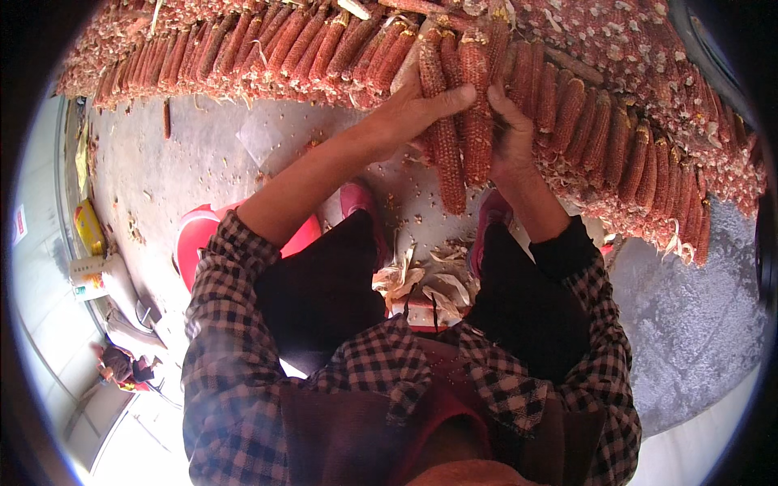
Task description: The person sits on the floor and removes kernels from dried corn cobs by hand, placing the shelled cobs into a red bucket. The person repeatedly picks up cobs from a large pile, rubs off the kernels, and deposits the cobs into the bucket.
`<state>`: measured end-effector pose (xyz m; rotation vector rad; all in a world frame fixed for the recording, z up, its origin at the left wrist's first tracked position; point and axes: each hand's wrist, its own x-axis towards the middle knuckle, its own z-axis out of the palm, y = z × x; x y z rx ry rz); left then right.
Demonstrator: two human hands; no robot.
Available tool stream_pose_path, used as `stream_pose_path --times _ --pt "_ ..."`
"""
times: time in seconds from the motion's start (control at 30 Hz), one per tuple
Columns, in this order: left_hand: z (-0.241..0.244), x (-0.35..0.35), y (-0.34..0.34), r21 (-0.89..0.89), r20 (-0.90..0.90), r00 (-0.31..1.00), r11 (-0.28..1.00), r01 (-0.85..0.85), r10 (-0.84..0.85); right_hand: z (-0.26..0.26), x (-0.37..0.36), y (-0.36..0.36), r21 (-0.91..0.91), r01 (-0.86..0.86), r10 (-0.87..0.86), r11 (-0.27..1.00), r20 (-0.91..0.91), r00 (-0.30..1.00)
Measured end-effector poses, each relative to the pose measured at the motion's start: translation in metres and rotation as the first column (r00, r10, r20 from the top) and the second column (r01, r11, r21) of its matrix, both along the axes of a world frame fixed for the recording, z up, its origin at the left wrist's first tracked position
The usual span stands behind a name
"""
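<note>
A bundle of red, shelled corn cobs [477, 121] is squeezed between my two hands at the top centre. My left hand [413, 112] grips it from the left, its thumb lying across the cobs. My right hand [513, 133] holds the opposite side, with the thumb pointing up and most fingers hidden behind the cobs. Around and beyond the bundle, a long curved stack of corn cobs [310, 48] runs across the top of the view, its cobs packed side by side. The stack continues down to the right [632, 152].
A red plastic container [197, 243] stands left of my legs. Dry corn husks [398, 273] lie between my pink shoes [361, 203]. Loose kernels dot the concrete floor [182, 164]. Along the left wall are a yellow packet [89, 228] and a carton [89, 273].
</note>
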<state>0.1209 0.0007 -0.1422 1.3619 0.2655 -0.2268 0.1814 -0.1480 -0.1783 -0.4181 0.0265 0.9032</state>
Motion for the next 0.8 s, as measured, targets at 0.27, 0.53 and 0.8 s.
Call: stream_pose_path --times 0.27,0.53,0.8 --pt "0.027 -0.007 0.01 -0.14 -0.323 0.923 0.975 0.174 -0.211 0.001 0.012 -0.013 0.032 0.009 -0.007 0.999 -0.062 0.998" --pt "0.027 -0.004 0.026 0.122 -0.135 0.984 0.983 0.134 -0.117 -0.013 0.029 -0.028 0.101 0.087 -0.066 0.991 -0.196 0.978" --pt "0.015 0.014 0.089 0.478 -0.069 0.997 0.878 0.011 0.024 -0.005 0.035 -0.032 -0.027 0.125 -0.128 0.992 -0.152 0.98"
